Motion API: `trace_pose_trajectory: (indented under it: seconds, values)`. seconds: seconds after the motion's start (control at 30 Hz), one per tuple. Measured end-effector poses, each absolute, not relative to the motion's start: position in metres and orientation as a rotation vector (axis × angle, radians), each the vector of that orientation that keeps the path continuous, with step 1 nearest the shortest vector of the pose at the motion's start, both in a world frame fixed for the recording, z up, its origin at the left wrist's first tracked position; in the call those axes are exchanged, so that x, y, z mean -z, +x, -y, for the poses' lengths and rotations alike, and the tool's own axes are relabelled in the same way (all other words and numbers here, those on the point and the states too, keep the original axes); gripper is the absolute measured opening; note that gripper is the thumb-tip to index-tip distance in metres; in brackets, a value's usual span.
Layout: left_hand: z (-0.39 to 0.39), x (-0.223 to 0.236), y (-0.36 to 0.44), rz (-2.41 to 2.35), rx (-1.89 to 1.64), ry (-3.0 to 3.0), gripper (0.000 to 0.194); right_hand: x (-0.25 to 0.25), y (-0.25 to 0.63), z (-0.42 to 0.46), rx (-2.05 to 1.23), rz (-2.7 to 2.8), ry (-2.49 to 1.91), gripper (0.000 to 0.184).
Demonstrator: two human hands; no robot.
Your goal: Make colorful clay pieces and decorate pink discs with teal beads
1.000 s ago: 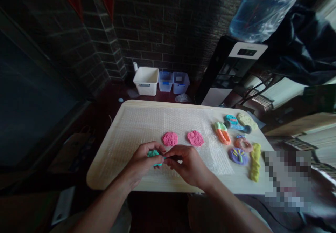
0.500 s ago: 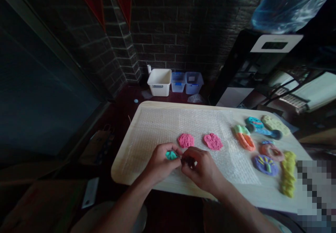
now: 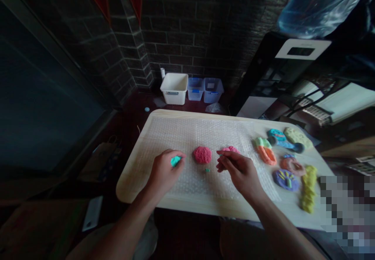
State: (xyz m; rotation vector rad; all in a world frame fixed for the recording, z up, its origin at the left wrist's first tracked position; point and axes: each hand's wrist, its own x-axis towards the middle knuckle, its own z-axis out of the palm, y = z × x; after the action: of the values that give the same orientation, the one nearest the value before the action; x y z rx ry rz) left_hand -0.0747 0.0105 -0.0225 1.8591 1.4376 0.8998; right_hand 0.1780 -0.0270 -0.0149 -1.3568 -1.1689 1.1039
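left hand [image 3: 166,170] and right hand [image 3: 242,174] now apart, green bits [image 3: 207,170] newly visible between

Pale table [image 3: 126,192] is carrying bubble wrap [image 3: 178,131]; two pink lumps [image 3: 202,155] and green bits [image 3: 207,170] are sitting on wrap; purple disc [image 3: 283,182], yellow twist [image 3: 308,189], pale disc [image 3: 299,137] are lying at right end

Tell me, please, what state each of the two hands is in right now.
Left hand: closed around a green lump.
Right hand: partly curled; whether it pinches anything cannot be told.
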Motion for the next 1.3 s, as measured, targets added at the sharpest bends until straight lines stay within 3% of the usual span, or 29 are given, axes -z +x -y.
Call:
trace_pose_trajectory:
  seconds: [0.53,0.77,0.9,1.07,1.17,1.3]
  values:
    - [-0.021,0.05,-0.055,-1.392,-0.757,2.221,0.009,0.026,0.189,0.029,-1.23,1.037,-1.256,0.04]
    - [-0.022,0.054,-0.057,-1.422,-0.768,2.21,0.023,0.031,0.193,0.03,-1.206,1.121,-1.297,0.049]
    - [-0.019,0.04,-0.061,-1.489,-0.833,2.218,0.029,0.029,0.198,0.029,-1.179,1.176,-1.421,0.04]
    - [-0.002,0.015,-0.051,-1.474,-1.116,2.266,0.019,0.029,0.202,0.025,-1.099,1.177,-1.441,0.032]
    - [0.01,0.02,-0.034,-1.222,-0.937,2.335,0.012,0.032,0.199,0.023,-1.09,1.241,-1.426,0.032]
    - [0.016,0.038,-0.012,-1.168,-0.689,2.317,0.021,0.033,0.194,0.023,-1.105,1.263,-1.396,0.032]
